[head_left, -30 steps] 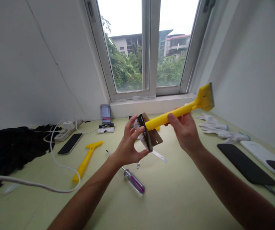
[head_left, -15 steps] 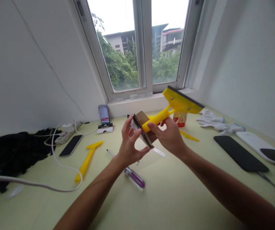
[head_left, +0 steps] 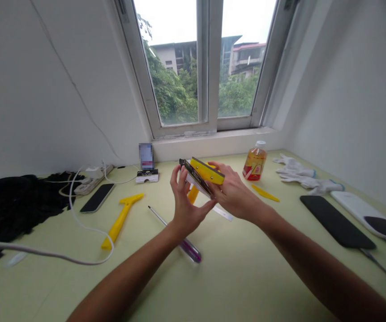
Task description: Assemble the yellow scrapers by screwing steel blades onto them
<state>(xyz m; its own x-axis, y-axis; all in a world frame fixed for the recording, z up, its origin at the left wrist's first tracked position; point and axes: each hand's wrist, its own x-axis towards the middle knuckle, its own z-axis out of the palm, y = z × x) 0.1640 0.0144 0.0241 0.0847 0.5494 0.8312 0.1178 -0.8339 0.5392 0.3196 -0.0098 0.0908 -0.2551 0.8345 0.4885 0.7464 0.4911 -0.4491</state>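
Observation:
My left hand (head_left: 188,203) is curled around a small dark-and-white cardboard piece (head_left: 198,179), which looks like an open box or sleeve tilted over the table. My right hand (head_left: 235,192) grips a yellow scraper (head_left: 208,171) by its head, fingers closed at the right end. The scraper's head lies against the upper right side of the cardboard. Part of its yellow handle shows below the cardboard, near my left palm; whether it passes through or behind is hidden. Under my left wrist lies a screwdriver (head_left: 190,249) with a clear purple handle.
Left are a second yellow scraper (head_left: 121,221), a phone (head_left: 98,198), a power strip (head_left: 92,181) and black cloth (head_left: 21,210). A propped phone (head_left: 146,156) stands behind. Right are a drink bottle (head_left: 255,162), a yellow blade-shaped piece (head_left: 265,193), white gloves (head_left: 309,179) and a black device (head_left: 337,221).
My right hand has shifted from the scraper's handle to its head. The scraper has come down and left, its head now against the cardboard. The view has shifted slightly, and the bottle shows fully.

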